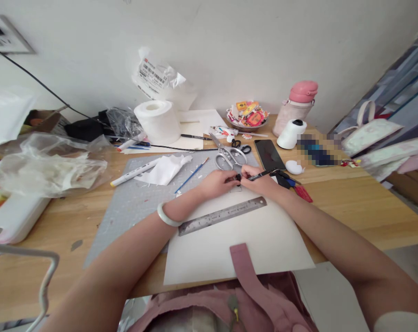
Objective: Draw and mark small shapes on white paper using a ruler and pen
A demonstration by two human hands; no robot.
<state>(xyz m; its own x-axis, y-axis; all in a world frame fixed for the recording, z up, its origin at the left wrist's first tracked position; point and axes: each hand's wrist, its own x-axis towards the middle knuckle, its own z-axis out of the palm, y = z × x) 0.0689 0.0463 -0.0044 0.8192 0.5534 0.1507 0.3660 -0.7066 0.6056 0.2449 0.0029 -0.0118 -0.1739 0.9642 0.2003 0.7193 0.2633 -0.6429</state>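
My right hand (253,181) is closed around a black pen (260,175), whose back end points up to the right. Close beside it, my left hand (217,183) has its fingertips pressed together at a small black object (238,177), too small to name. Both hands rest at the far edge of a large white sheet of paper (226,244), where a few drawn lines show under the fingers. On the sheet, just below the hands, a metal ruler (223,216) lies slanted. Scissors (229,154) lie just beyond my hands.
A grey cutting mat (126,216) holds a blue paintbrush (191,175), a white marker (134,172) and crumpled tissue (167,169). Behind stand a paper roll (158,124), a candy bowl (247,117), a thread spool (291,133) and a pink bottle (295,108). A phone (269,154) lies right.
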